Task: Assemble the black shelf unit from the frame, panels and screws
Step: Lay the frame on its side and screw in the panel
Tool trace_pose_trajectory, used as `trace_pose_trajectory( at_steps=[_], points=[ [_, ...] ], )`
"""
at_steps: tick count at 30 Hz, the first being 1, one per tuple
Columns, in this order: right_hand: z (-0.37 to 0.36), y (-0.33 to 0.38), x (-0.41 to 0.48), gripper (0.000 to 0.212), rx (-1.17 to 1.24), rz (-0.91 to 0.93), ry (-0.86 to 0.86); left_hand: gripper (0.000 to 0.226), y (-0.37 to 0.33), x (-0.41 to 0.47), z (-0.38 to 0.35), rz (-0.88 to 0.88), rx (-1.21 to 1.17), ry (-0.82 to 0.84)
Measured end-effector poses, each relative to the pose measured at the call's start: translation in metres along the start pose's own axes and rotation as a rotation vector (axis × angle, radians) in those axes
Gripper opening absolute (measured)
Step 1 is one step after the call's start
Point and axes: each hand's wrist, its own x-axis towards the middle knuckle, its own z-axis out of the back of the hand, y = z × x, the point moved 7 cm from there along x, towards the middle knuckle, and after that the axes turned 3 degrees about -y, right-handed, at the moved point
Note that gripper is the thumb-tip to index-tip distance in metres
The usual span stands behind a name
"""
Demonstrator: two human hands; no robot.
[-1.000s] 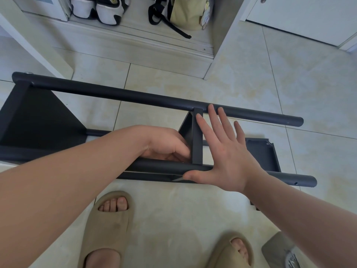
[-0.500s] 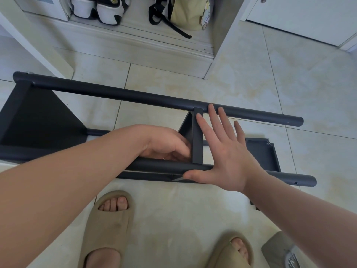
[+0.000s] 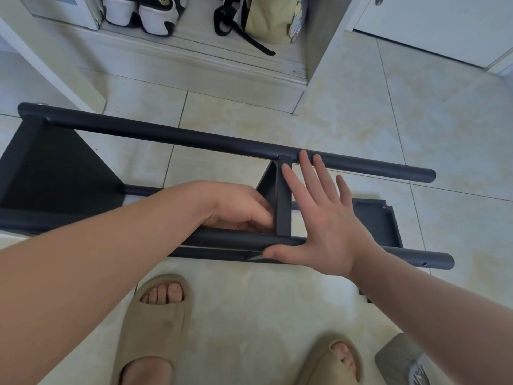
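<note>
Two tubes of the black shelf frame [image 3: 194, 138] are laid sideways on the tiled floor. Sneakers [image 3: 155, 15] and a bag [image 3: 266, 20] are kept in the cupboard [image 3: 194, 44] behind. The left hand [image 3: 241, 209] is curled beside the middle panel [image 3: 283, 198]; its grip is hidden and cannot be told. The right hand [image 3: 324, 226] is spread flat against that panel.

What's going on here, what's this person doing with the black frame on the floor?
A person stands over the black shelf frame lying on its side on the tiled floor. The right hand presses flat, fingers straight, against the middle panel set between the near tube and far tube. The left hand reaches in on the panel's other side, fingers curled; whether it holds anything is hidden.
</note>
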Motion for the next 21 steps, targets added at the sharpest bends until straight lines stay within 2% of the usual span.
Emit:
trace_pose_trajectory(
  at_steps=[10, 15, 21],
  points=[
    [0.0005, 0.0, 0.0006, 0.125, 0.001, 0.001, -0.003, 0.016, -0.002, -0.0019, 0.0022, -0.001, -0.052, 0.017],
    [-0.0002, 0.0, 0.0003, 0.125, 0.0, 0.005, -0.011, 0.015, -0.0024, 0.0003, -0.0002, -0.03, 0.039, -0.01],
    [-0.0003, -0.0002, 0.0004, 0.125, 0.01, 0.007, -0.018, 0.015, -0.0038, -0.0017, 0.003, -0.024, -0.021, -0.002]
  ],
)
